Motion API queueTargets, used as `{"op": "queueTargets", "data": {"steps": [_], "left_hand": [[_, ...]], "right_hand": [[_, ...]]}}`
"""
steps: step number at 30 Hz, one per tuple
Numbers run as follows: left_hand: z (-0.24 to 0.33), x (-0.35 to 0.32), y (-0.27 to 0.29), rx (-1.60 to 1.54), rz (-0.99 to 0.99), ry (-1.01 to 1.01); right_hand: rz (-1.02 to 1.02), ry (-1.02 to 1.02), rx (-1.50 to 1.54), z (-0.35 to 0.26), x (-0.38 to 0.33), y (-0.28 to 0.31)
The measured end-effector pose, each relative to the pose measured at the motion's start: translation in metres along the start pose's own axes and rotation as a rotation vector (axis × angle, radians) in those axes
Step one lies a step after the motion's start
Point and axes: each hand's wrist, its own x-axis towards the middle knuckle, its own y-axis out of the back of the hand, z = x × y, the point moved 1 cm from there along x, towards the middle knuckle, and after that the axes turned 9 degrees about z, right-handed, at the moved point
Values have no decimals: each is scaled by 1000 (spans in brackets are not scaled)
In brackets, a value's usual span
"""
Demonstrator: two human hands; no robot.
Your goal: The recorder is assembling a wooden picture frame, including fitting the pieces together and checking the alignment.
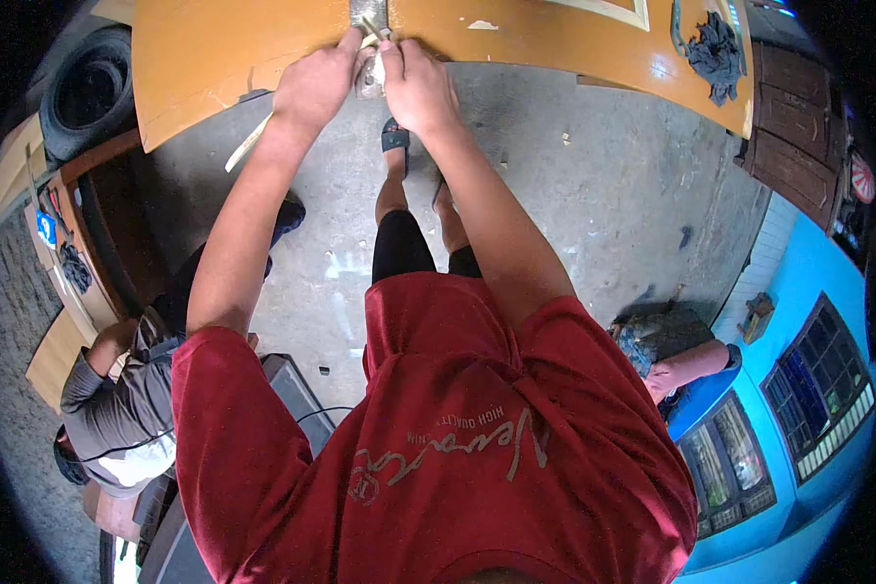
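Closed with bent fingers, my left grip (313, 86) holds a pale, thin strip (247, 145), and one end of it comes out on the left under my wrist and sticks out past the near edge of the table (204, 73). My right grip (420, 90) is just beside, on the right. Its thumb and fingers are bent toward the same place, but I cannot tell if they are closed on something. Between the two grips, a metal plate (368, 83) is at the near edge of the table, partly covered by my fingers.

The table is wide and orange-brown. On its right part, well apart from my grips, lies a crumpled dark cloth (715, 60). One small pale patch (482, 25) shows on the table, to the right of my right grip and a little farther. Below is the grey floor (535, 146), where I see my dark sandal (395, 136).

On the far left is a black tyre (61, 141). On the near left another person (107, 409) in a dark shirt is low down. On the right there is a blue wall (798, 263) with a barred window (818, 380).
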Motion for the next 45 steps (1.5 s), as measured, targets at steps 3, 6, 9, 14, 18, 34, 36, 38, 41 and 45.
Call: {"op": "queueTargets", "data": {"steps": [3,6,9,14,18,34,36,38,41,45], "left_hand": [[2,0,-2,-23,-5,19],[1,-3,-3,-44,8,27],[1,-3,-2,-53,9,36],[3,-3,1,-88,-18,47],[2,-4,-1,-105,-9,60],[0,-4,-5,-110,18,55],[-1,-3,-7,-98,22,49],[-2,-4,-8,-83,28,45],[5,-3,-1,-98,6,54],[3,-5,-2,-101,17,54]], "right_hand": [[18,94,14,8,2,-5],[6,97,34,10,2,-4],[-11,128,64,11,2,-2],[-52,119,35,7,0,7],[-30,161,29,10,2,2],[-121,132,-6,4,8,11],[-129,121,5,3,9,9],[-134,120,-17,2,8,9],[-106,116,-44,6,10,7],[-88,131,-54,5,10,6]]}}
